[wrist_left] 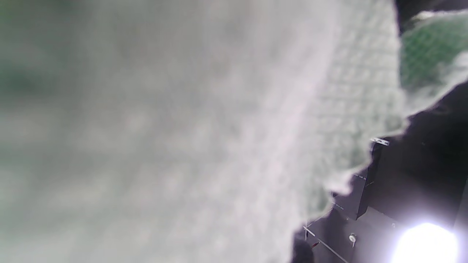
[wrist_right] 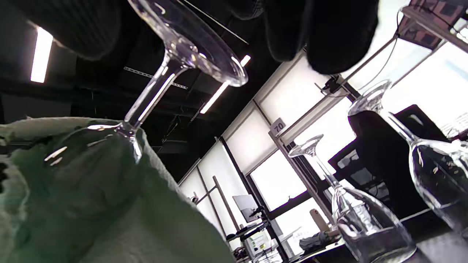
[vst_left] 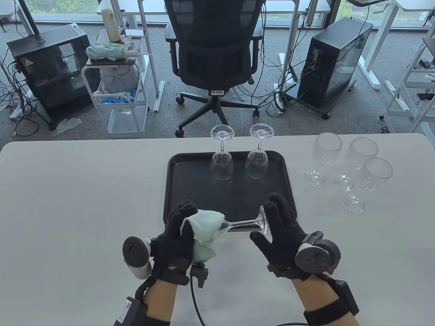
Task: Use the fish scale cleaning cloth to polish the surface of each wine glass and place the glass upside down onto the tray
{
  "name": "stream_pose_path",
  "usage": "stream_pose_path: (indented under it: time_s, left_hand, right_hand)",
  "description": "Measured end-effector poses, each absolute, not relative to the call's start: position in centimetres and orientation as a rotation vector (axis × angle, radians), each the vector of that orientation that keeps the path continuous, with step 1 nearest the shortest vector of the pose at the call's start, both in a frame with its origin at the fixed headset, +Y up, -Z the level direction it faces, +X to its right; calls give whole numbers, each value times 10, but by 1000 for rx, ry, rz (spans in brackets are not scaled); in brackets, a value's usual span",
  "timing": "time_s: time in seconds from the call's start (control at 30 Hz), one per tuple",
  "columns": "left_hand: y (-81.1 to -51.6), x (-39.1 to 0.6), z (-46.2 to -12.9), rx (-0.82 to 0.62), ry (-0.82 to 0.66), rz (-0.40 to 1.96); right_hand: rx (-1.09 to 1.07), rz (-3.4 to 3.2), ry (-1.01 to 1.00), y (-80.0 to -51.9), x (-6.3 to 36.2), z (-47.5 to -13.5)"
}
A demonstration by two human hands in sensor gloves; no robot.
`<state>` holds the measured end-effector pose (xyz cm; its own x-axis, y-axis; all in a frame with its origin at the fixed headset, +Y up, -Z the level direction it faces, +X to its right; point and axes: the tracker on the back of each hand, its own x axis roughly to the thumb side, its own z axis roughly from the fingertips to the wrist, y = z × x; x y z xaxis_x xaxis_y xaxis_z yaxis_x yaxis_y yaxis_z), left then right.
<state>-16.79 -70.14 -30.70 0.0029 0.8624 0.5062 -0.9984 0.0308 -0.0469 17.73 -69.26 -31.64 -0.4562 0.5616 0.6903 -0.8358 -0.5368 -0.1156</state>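
A wine glass point(vst_left: 238, 224) lies sideways in the air above the tray's near edge. My left hand point(vst_left: 178, 220) grips its bowl through the pale green fish scale cloth point(vst_left: 205, 231). My right hand point(vst_left: 275, 220) holds the foot point(wrist_right: 204, 47), fingers around its rim. The cloth point(wrist_left: 182, 128) fills the left wrist view. Two glasses point(vst_left: 222, 159) point(vst_left: 258, 154) stand upside down at the back of the black tray point(vst_left: 190, 190); both glasses point(wrist_right: 362, 215) point(wrist_right: 435, 171) show in the right wrist view. Three upright glasses point(vst_left: 324, 154) point(vst_left: 360, 159) point(vst_left: 372, 178) wait right of the tray.
The white table point(vst_left: 78, 203) spreads to both sides. Past its far edge stand an office chair point(vst_left: 214, 61), two computer cases point(vst_left: 51, 74) point(vst_left: 336, 61) and a small trolley point(vst_left: 119, 88).
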Motion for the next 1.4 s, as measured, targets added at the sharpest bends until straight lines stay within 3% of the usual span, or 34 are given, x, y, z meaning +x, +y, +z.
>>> stream_pose_path:
  time_s: [0.23,0.37,0.4,0.57,0.63,0.73,0.83,0.87,0.93,1.07,1.13,1.27,1.37,1.4]
  left_hand:
    - [-694,-159,-301,385,-556,1465]
    - [-692,-156,-300,422,-582,1312]
    - [-692,-158,-301,412,-581,1312]
    - [-696,-160,-305,297,-552,1432]
    - [-698,-158,-305,279,-554,1487]
    - [-698,-154,-303,312,-560,1467]
    - [-695,-154,-301,383,-558,1399]
    - [-694,-155,-301,380,-537,1378]
    - [-694,-156,-302,364,-542,1397]
    - [-696,-157,-305,293,-525,1468]
    - [-697,-157,-306,275,-534,1499]
    - [-696,-158,-304,318,-555,1466]
    - [-692,-160,-303,364,-553,1379]
    - [-693,-162,-304,369,-548,1392]
  right_hand:
    - [629,1782,-407,-702,171,-323]
    - [445,1765,-84,-709,172,-323]
    - [506,1800,-141,-707,172,-323]
    - [923,2126,-814,-690,171,-307]
    - [911,2073,-823,-688,171,-304]
    - [735,1975,-615,-690,172,-310]
    - [518,1875,-184,-698,172,-319]
    - [519,1861,-130,-698,172,-320]
    - [658,1942,-246,-695,173,-319]
    - [948,2160,-807,-684,174,-306]
    - [977,2142,-876,-681,174,-302]
    - [807,2005,-612,-686,171,-310]
    - [533,1875,-178,-694,168,-315]
    - [576,1854,-184,-694,166,-315]
